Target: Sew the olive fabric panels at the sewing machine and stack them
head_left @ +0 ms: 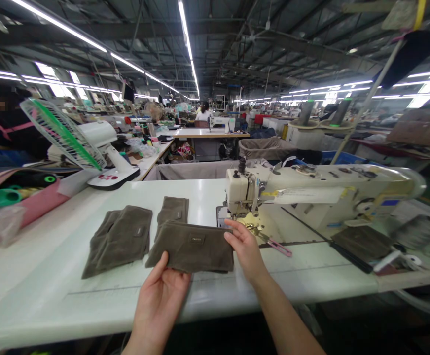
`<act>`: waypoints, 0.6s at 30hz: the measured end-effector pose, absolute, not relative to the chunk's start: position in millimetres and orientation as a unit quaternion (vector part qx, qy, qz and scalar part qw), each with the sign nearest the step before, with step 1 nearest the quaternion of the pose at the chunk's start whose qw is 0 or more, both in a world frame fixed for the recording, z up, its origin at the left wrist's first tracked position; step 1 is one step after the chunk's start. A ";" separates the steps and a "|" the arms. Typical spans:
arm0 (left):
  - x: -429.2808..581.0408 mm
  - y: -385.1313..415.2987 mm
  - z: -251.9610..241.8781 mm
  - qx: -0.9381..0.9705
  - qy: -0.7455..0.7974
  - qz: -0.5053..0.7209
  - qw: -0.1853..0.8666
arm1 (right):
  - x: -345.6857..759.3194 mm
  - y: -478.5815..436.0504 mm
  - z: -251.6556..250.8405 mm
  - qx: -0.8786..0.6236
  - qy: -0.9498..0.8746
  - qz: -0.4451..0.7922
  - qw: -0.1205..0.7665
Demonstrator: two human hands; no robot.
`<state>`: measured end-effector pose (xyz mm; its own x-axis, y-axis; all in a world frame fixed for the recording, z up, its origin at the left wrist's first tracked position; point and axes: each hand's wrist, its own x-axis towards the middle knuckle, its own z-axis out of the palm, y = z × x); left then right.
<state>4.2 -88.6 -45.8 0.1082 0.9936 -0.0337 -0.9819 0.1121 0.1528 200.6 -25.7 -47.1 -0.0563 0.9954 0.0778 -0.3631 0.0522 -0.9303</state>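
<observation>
The olive-brown, velvety fabric pouch with a small sewn label [193, 251] sits near the front edge of the long white worktable [33, 291], about midway along it; whether it rests flat or is lifted slightly cannot be told. The left hand [161, 296] grasps its lower left corner, thumb on top of the cloth and fingers tucked beneath. The right hand [246, 249] grips its right end, fingers curled over the short edge. Just to the left of the pouch, further from the front edge, lies a stack of matching olive-brown fabric pieces [121, 239], and a single smaller piece of the same cloth [173, 209] lies just behind the pouch, partly covered by it. A cream industrial sewing machine [311, 195] stands on the right half of the table, its needle end near the right hand. Pink-handled thread snips [279, 246] lie at the machine's base. A white desk fan with a green-striped grille [85, 143] stands by the far left corner.
</observation>
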 end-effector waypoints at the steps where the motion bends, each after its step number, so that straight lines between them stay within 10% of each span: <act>1: 4.0 -88.5 -46.2 0.046 0.066 0.664 0.743 | 200.4 -25.8 -47.0 -0.366 -0.433 0.583 0.582; 18: 20.8 -84.1 -10.7 0.227 0.442 0.710 0.499 | 192.1 -39.9 -46.9 -0.382 -0.432 0.573 0.583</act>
<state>20.8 -84.1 -10.7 -0.3996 0.9090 -0.1183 -0.5077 -0.1120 0.8542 192.1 -39.9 -46.9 -0.0284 0.9974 0.0660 -0.3385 0.0526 -0.9395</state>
